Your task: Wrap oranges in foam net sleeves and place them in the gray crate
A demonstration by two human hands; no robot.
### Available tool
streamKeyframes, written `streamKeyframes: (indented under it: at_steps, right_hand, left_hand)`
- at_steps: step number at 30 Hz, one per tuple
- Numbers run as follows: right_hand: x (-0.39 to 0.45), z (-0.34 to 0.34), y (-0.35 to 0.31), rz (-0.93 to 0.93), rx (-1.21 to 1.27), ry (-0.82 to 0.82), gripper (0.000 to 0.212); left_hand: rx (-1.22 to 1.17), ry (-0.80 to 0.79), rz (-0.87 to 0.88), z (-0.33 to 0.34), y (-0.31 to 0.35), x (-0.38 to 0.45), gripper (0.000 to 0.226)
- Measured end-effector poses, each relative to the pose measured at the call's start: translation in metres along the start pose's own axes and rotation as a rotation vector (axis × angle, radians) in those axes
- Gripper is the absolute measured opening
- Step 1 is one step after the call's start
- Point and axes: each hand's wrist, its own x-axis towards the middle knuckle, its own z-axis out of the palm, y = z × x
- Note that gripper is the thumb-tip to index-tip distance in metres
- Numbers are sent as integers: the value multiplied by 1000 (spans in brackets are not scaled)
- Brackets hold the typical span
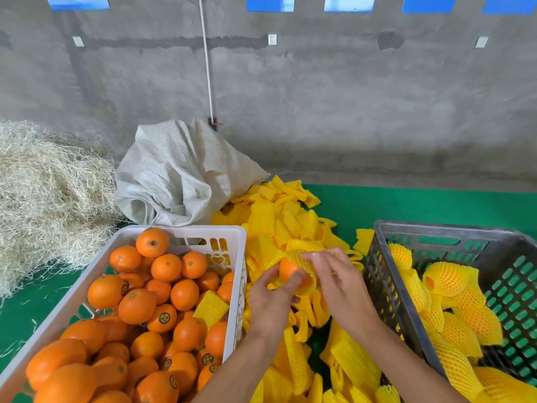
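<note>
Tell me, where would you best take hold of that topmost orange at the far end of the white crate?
Grip the topmost orange around its round sides, coming down from above. It sits highest on the heap against the white crate far wall, so its top and flanks look exposed, while other oranges crowd it from below.

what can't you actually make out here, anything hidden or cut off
Head view only:
- Orange: mostly covered by the foam net sleeve and the fingers of the left hand and right hand.
- Gray crate: cut off by the right and bottom edges.
- White crate: its near end is cut off by the bottom edge.
</note>
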Motion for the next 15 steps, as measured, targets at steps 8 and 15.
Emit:
streamKeyframes:
  at_steps: [8,15]
  right_hand:
    - [9,-3,-7,748,692,-251,57]
    - [8,-1,-7,603,588,5,79]
  left_hand:
    - [-36,-159,47,2,5,-5,44]
    - [-322,-315,-28,2,10,-1,38]
